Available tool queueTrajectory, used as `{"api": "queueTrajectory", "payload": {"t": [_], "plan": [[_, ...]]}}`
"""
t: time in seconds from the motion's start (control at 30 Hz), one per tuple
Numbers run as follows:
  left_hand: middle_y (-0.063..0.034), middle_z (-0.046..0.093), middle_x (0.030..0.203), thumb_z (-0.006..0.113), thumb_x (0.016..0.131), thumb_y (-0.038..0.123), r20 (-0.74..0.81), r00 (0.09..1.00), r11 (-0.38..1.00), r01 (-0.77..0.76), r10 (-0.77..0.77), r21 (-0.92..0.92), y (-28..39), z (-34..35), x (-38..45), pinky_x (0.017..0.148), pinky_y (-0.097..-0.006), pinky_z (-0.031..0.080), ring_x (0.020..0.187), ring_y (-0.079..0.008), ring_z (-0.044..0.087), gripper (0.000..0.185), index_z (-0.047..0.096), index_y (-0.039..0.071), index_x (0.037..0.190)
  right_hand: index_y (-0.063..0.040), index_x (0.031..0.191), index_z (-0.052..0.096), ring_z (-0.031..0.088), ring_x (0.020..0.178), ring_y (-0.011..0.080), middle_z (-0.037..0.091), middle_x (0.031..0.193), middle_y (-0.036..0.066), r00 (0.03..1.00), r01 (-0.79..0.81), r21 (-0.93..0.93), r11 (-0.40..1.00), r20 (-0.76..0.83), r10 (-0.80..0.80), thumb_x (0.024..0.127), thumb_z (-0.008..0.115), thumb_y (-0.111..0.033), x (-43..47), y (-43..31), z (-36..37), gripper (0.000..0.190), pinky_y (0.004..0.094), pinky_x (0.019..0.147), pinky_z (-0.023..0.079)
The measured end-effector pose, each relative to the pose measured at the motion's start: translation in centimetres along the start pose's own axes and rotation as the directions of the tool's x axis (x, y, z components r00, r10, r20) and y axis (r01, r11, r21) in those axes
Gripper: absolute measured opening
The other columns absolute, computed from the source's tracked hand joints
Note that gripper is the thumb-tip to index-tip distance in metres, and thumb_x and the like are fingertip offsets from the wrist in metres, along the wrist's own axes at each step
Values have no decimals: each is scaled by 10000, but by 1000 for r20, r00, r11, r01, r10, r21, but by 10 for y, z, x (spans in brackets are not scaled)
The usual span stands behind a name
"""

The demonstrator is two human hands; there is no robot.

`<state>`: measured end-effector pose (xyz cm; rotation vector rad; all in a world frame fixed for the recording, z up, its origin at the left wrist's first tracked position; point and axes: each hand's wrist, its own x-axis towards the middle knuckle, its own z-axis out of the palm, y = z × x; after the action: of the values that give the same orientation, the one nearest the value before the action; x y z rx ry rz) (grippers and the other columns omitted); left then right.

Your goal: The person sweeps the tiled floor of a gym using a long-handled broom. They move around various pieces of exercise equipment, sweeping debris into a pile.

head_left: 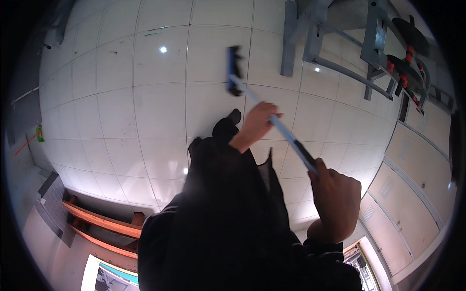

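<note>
My right hand [336, 203] is closed around the top end of a broom's pale blue handle [285, 132], by its black grip sleeve [305, 152]. Farther down the same handle, my left hand [257, 120] grips it with the fingers wrapped round. The handle slants away to the upper left, down to a blue broom head [231, 67] with dark bristles [237, 69]. Motion blurs the head; it is over the pale floor tiles [214, 109] ahead of my feet. One dark shoe [235, 115] shows just beyond my left wrist.
Grey metal frames [313, 43] with red and black parts stand at upper right. Pale lockers [407, 189] line the right wall. An orange-brown wooden bench [105, 220] sits at lower left. Near the left wall lies a green object [40, 134] with an orange rod.
</note>
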<state>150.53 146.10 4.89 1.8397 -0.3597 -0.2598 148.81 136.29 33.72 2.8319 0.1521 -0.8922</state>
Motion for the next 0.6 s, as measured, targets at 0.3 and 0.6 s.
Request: {"api": "queueTrajectory", "payload": {"t": [0.3,0.6], "plan": [[-116,550,710,592,788,149,-157,904,645,397,-397,653,-100,-146,-61,694,-414,431,753,-316,527,173,521,44,670,-75,961,583,605,644,302,599,679,143,945,309,430,849,-38,-325,885,483,-265,125,-75,131,227,419,576,467],[-89,592,728,680,671,157,440,896,977,-141,56,162,46,30,25,668,-416,437,759,-291,577,158,593,105,792,-103,925,623,588,558,256,578,581,101,893,-382,527,759,420,158,842,579,-322,-22,173,56,239,348,565,453]]}}
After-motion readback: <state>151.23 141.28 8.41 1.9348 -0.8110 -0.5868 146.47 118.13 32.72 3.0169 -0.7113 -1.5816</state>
